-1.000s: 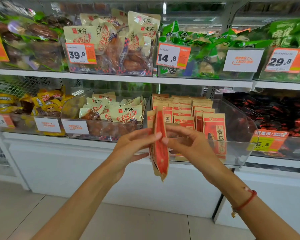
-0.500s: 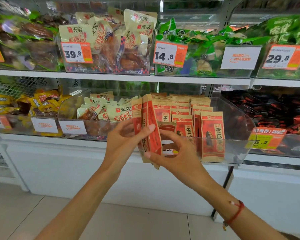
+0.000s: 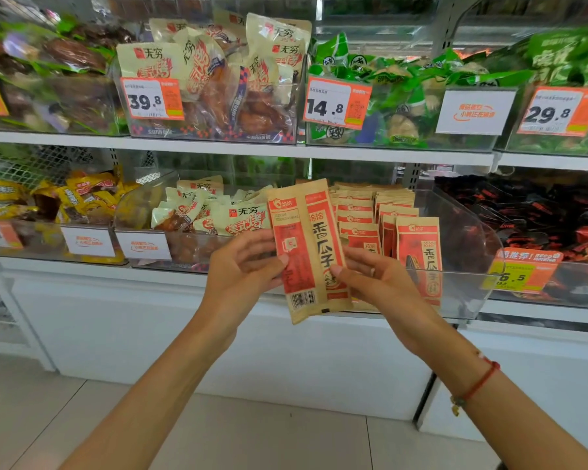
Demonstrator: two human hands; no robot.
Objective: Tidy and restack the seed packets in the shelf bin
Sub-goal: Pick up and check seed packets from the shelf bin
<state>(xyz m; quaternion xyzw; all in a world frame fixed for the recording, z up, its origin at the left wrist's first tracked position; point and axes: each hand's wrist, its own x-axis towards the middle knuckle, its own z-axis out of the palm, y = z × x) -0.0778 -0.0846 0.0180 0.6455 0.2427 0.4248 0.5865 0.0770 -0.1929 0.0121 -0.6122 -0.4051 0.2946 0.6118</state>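
1. In front of the clear bin point(image 3: 469, 252) on the lower shelf point(image 3: 82, 266): both hands hold a small bunch of packets point(image 3: 308, 249) just short of the bin's front wall, over the floor, not yet inside.
2. Change: a second ago the bunch was edge-on to the camera, pinched between fingertips. Half a second ago it was raised toward the bin, still edge-on. Now it is turned flat, printed faces toward the camera, and fanned: one packet shows its back with the barcode, the one overlapping it shows its front.
3. Meaning, as I read it: the bunch is being squared and checked for facing before it goes back. The two visible faces don't match, so one packet likely needs flipping first.
4. Left hand point(image 3: 241, 266): grasping the bunch at its left edge, thumb on the front face, fingers behind.
5. Right hand point(image 3: 377, 276): grasping the right edge, thumb tip on the front near the lower half, fingers behind the bunch.
6. Position: bunch sits between the two hands, tilted slightly, top leaning left.
7. Rest of stock: packets point(image 3: 418, 252) stand upright in rows in the bin, just behind and right of the right hand. Front-left area of the bin is hidden behind the bunch; can't tell if there's a gap.
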